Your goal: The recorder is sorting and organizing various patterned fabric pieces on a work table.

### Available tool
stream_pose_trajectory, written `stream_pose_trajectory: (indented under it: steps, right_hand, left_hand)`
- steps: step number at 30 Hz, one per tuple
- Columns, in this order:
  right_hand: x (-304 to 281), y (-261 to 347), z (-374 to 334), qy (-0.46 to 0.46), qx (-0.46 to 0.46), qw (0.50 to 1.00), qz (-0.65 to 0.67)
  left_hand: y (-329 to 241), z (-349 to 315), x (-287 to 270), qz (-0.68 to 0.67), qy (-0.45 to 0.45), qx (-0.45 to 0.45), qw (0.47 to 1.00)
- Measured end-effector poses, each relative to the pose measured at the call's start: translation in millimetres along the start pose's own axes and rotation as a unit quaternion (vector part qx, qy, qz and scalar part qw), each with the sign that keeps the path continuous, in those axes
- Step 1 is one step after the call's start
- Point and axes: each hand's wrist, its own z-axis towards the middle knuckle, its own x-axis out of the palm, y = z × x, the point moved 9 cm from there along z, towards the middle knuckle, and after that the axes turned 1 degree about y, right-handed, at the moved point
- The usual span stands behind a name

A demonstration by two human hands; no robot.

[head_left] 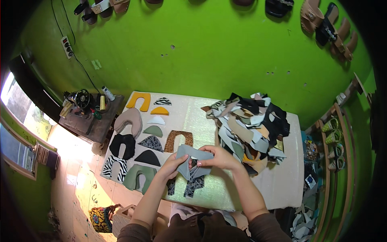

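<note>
Between my two hands is a light grey cut piece of shoe-upper material (187,169), folded over and hanging down. My left hand (172,166) grips its left side, and my right hand (219,157) pinches its upper right edge. Beneath it on the table lies a dark grey patterned piece (194,186), partly covered by the grey one. Just beyond my hands sits a leopard-print arch-shaped piece (184,136). To the left are half-moon pieces, among them a black one (147,158) and a grey patterned one (151,143).
Left on the white table (201,105) lie more arch-shaped pieces, including a green one (139,176) and a zebra-striped one (115,168). A heap of mixed scraps (254,125) covers the right side. A sewing machine (80,101) stands far left; a shoe rack (340,149) stands right.
</note>
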Motion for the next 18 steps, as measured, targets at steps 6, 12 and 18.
stream_pose_trajectory:
  steps: [6,12,18]
  right_hand:
    - [21.9,-57.3,46.2,-0.088,-0.037,0.9,0.425]
    - [-5.5,-123.3,115.9,-0.195,0.054,0.862,0.466]
    - [-61.1,-154.5,173.1,-0.254,0.055,0.845,0.467]
  left_hand:
    - [-30.1,8.7,-46.7,-0.063,-0.017,-0.001,0.998]
    - [-29.4,66.1,-125.8,-0.048,-0.067,-0.062,0.995]
    - [-45.8,154.1,-169.5,0.003,-0.083,-0.016,0.996]
